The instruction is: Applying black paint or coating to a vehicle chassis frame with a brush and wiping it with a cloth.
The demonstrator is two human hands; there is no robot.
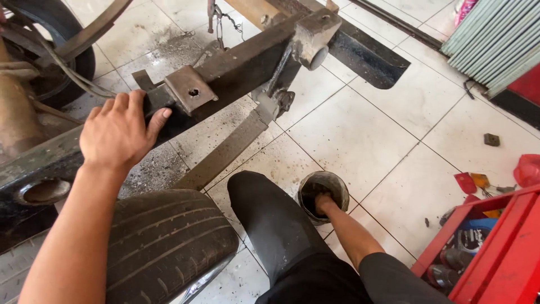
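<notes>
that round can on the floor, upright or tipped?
Upright. The round can stands on the tiled floor with its open mouth up; the right hand reaches down into it. How full: cannot tell, the inside is dark.

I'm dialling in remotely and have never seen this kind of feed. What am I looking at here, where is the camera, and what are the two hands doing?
The one picture comes from a camera on the person's head, looking down at their own bare hands; there is no robot. The left hand rests on a dark, rusty steel beam above a tiled floor. The right hand reaches into a small round tin standing on the floor; whether it grips anything inside is hidden. A tyre lies below the left arm. A red toolbox stands at the right.
</notes>
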